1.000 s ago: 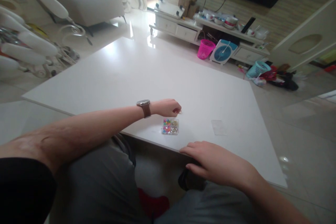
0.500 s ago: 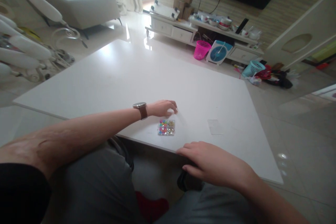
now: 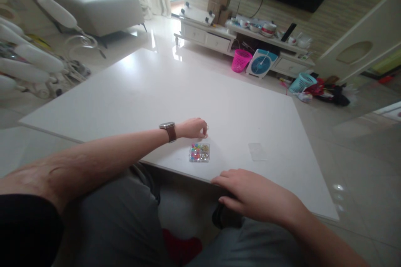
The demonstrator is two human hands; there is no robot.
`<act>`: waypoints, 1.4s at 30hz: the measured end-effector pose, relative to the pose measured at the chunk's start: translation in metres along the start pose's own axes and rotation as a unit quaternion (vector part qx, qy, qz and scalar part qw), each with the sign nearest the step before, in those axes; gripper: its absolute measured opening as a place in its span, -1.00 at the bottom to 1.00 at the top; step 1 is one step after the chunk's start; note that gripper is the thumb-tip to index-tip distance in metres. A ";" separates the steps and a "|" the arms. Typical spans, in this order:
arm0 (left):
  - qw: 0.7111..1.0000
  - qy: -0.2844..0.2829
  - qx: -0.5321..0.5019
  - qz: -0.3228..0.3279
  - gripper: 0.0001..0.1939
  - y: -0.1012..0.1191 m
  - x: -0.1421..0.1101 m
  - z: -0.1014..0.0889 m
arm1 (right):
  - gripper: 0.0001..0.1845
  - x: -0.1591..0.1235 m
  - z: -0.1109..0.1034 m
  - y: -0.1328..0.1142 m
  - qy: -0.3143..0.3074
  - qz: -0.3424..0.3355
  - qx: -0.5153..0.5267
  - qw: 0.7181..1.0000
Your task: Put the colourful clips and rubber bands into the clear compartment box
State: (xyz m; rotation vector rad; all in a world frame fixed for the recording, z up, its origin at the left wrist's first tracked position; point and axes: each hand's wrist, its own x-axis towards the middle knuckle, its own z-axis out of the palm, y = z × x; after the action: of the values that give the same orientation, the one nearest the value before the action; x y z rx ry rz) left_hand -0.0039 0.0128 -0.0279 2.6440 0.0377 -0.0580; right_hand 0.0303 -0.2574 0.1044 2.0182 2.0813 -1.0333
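My left hand [image 3: 194, 128], with a watch [image 3: 168, 131] on its wrist, is just above the white table [image 3: 238, 108]. Its fingers are closed in a pinch, and a small thin ring [image 3: 207, 127] shows at the fingertips. Directly below it lies a clear compartment box [image 3: 199, 153] without a lid on it. Bright coloured pieces fill its left side; gold and silver ring-shaped pieces sit on the right. My right hand [image 3: 242, 185] rests on the table's near edge, fingers stretched out and holding nothing.
A clear flat lid [image 3: 257, 152] lies on the table to the right of the box. Beyond the table stand a pink basket [image 3: 241, 61], a blue and white fan [image 3: 262, 63], a light blue basket [image 3: 302, 82] and a white cabinet [image 3: 216, 41].
My left hand has drawn slightly back to the left and its fingers have curled in closer. A thin ring now shows at the fingertips. My right hand stays put.
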 end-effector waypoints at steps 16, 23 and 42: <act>0.995 -0.040 0.024 -0.083 -0.80 -0.001 0.001 0.002 | -0.76 0.000 -0.002 -0.001 0.000 0.003 0.009 1.000; 0.993 -0.068 0.047 -0.083 -0.81 0.003 0.002 0.003 | -0.75 0.000 -0.002 -0.001 -0.003 0.002 0.006 1.000; 0.999 0.002 0.045 -0.025 -0.83 0.002 0.003 0.001 | -0.73 0.001 -0.002 -0.001 -0.006 0.006 0.015 1.000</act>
State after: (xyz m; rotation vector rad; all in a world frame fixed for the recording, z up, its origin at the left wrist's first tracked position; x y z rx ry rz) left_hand -0.0008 0.0106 -0.0284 2.7336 0.1047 -0.0725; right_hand 0.0298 -0.2557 0.1062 2.0302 2.0570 -1.0791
